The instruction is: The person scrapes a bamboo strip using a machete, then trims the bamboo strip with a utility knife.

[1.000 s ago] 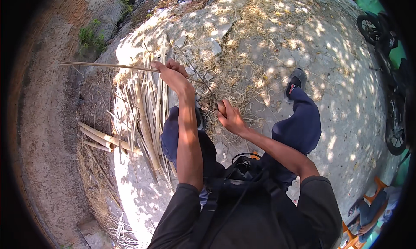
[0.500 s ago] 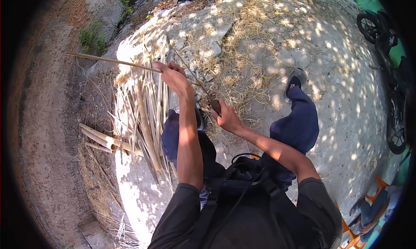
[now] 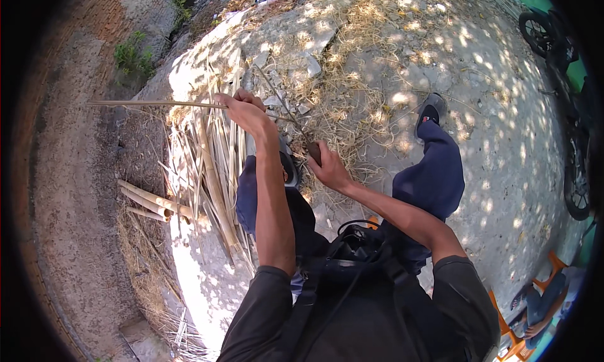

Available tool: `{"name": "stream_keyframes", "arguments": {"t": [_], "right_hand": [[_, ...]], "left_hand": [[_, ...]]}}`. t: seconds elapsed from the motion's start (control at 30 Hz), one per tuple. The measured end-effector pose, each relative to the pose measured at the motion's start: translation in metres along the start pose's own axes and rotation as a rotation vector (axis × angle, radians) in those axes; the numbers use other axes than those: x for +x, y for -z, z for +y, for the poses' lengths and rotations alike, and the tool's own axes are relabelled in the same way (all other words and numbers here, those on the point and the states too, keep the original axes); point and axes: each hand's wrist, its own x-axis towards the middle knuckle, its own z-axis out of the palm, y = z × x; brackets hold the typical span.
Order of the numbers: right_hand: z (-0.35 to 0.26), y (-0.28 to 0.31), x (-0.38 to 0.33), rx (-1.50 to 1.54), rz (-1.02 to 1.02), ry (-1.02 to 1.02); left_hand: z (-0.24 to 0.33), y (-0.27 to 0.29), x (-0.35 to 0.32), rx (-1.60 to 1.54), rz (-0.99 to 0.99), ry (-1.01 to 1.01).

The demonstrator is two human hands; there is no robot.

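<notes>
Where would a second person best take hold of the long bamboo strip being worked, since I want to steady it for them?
Grip the bamboo strip along its free outer length, coming from the person's left. It lies nearly level and sticks out that way from the left hand, with nothing on it there. The right hand holds a knife near the other end, so probably avoid that side.

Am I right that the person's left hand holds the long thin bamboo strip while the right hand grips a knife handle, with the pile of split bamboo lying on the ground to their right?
Not quite. In the head view the pile of split bamboo lies to the person's left. The rest stands: the left hand holds the long thin bamboo strip, and the right hand grips the knife handle.
</notes>
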Motion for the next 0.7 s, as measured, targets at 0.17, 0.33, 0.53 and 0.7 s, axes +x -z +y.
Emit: {"name": "stream_keyframes", "arguments": {"t": [0.17, 0.33, 0.53, 0.7], "right_hand": [[0.046, 0.009, -0.011, -0.087, -0.076, -0.193], [0.043, 0.006, -0.01, -0.098, -0.048, -0.248], [0.05, 0.019, 0.015, 0.087, -0.067, -0.35], [0.032, 0.041, 0.028, 0.433, -0.258, -0.455]], "left_hand": [[-0.004, 0.009, 0.005, -0.176, 0.012, 0.121], [0.007, -0.004, -0.006, 0.046, -0.086, 0.049], [0.003, -0.001, 0.005, -0.158, -0.547, -0.079], [-0.009, 0.0, 0.007, 0.017, -0.578, -0.195]]}}
